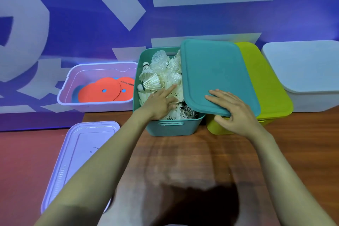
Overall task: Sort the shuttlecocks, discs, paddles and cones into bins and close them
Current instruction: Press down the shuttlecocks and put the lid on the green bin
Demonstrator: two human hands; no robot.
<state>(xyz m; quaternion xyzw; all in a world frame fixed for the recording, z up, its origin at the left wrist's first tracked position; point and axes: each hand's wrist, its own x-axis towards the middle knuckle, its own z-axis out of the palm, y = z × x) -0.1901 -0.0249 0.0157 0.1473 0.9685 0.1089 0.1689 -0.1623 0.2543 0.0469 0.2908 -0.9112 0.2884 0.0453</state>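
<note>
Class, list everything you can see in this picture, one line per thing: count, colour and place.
teal bin: one, teal, back of the table, open
shuttlecocks: many, white, piled in the teal bin
teal lid: one, teal, partly over the teal bin, overlapping the green bin
green bin: one, yellow-green, right of the teal bin, lid on
white bin: one, white, far right, lid on
lilac bin: one, lilac, left of the teal bin, open
discs: several, orange, overlapping in the lilac bin
lilac lid: one, lilac, near left, lying flat
table: one, brown wood, under the teal and green bins
left hand: one, pressing on the shuttlecocks
right hand: one, grips the teal lid's near edge
</note>
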